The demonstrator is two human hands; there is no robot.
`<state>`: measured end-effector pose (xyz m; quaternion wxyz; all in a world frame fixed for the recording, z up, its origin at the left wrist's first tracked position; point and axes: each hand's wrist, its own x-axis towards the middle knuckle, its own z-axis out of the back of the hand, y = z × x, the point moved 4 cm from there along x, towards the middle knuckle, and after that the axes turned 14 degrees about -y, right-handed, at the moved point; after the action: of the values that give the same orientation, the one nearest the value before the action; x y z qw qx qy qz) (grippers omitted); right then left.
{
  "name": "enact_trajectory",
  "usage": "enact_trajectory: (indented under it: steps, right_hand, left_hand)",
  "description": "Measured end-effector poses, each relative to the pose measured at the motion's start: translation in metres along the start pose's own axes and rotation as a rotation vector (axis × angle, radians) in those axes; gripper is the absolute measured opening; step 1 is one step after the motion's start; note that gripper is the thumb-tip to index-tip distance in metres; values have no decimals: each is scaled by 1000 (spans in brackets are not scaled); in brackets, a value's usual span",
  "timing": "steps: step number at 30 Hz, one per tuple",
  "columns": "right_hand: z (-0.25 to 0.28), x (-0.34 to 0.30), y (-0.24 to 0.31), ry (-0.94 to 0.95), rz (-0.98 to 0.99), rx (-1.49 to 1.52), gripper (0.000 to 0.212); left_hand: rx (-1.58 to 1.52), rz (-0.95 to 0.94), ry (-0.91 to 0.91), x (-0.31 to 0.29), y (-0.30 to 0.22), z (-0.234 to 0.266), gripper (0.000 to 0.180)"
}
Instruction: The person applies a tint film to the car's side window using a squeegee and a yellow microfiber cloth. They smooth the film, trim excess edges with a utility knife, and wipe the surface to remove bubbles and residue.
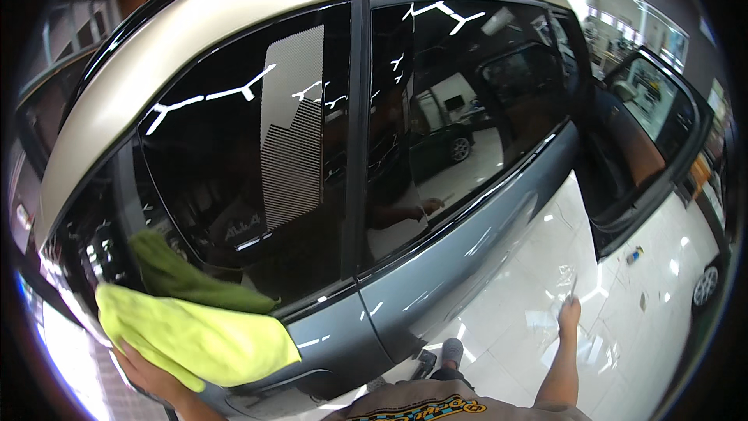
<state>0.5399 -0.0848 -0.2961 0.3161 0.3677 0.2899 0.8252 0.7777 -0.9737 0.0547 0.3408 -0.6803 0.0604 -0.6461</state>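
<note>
My left hand (148, 374) grips a bright yellow-green microfiber cloth (202, 339), which lies against the lower part of the car's dark rear side glass (226, 156). The cloth's reflection shows darker in the pane just above it. At the lower right, my right hand (570, 316) hangs away from the car over the floor. Its fingers are closed around a thin, pale thing that points upward; I cannot make out its kind. The dark front side window (467, 109) mirrors an arm and a hand.
The grey-blue car door (436, 281) curves below the windows, under a pale gold roof (187, 23). An open car door (654, 132) juts out at the right. On the glossy white tiled floor (499, 343) lies a small blue item (635, 255). My shoe (452, 352) stands near the car.
</note>
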Motion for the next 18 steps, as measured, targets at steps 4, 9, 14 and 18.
enact_trajectory:
  steps: [4,9,14,18]
  right_hand:
    - [45,-62,340,258,-69,862,33]
    - [75,-113,546,432,119,1156,29]
    - [61,-131,660,439,311,1201,27]
    - [44,-133,688,497,211,1174,29]
  left_hand:
    - [-436,52,369,-66,-9,-4,46]
    - [-400,-471,762,-126,-86,-10,33]
    - [-512,-256,628,-125,-84,-21,32]
    - [-380,-306,602,-121,-80,-17,41]
